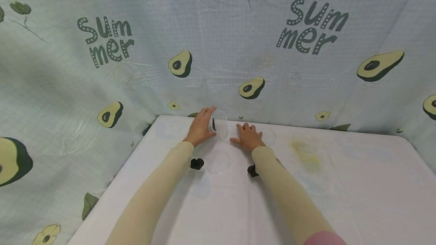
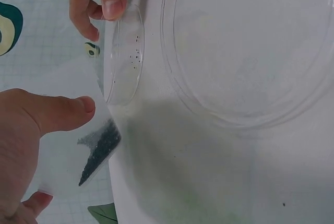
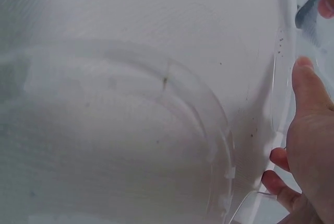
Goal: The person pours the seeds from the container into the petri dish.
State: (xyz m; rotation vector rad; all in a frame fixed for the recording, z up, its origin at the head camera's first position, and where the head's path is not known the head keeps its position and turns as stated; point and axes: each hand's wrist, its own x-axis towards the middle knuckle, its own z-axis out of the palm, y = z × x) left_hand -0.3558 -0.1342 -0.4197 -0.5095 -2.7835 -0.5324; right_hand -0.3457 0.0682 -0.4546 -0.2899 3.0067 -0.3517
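Note:
My left hand (image 1: 201,127) grips a clear plastic cup (image 1: 222,123) near the table's back edge. Tipped on its side, the cup has small dark grains (image 2: 102,144) gathered against its lower wall, and its mouth faces right, toward my other hand. Just beyond that mouth lies a shallow clear dish (image 2: 125,70) with several dark specks in it. My right hand (image 1: 248,138) is at the dish's right side with fingers spread, its thumb (image 3: 308,85) right at the rim. No cup is in the right hand.
One round clear dish (image 1: 218,162) lies in front of my left hand. Another clear dish (image 1: 269,137) is partly behind my right hand, and a third (image 1: 305,143) sits farther right beside a yellowish patch (image 1: 309,161). A printed cloth (image 1: 211,48) hangs behind the table.

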